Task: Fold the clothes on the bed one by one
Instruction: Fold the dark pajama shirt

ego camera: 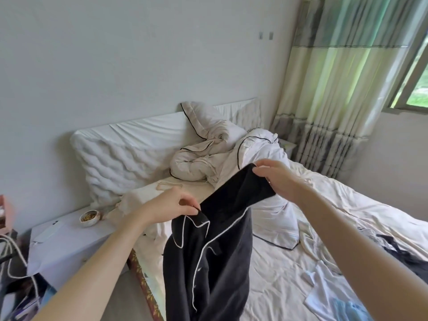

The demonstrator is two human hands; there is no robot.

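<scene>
Center frame, both hands pinch a black pajama shirt point(208, 251) above the bed point(289, 274) — left hand point(172, 206) at its collar, right hand point(275, 179) on its sleeve.

A black shirt point(208, 256) with white piping hangs in the air over the bed point(289, 274). The left hand point(172, 206) pinches it near the collar, and the right hand point(275, 179) grips its sleeve end higher up. A rumpled duvet point(208, 156) lies near the headboard point(120, 156).

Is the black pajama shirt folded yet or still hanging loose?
Unfolded: the black pajama shirt hangs loose in the air, pinched by the left hand and right hand.
</scene>
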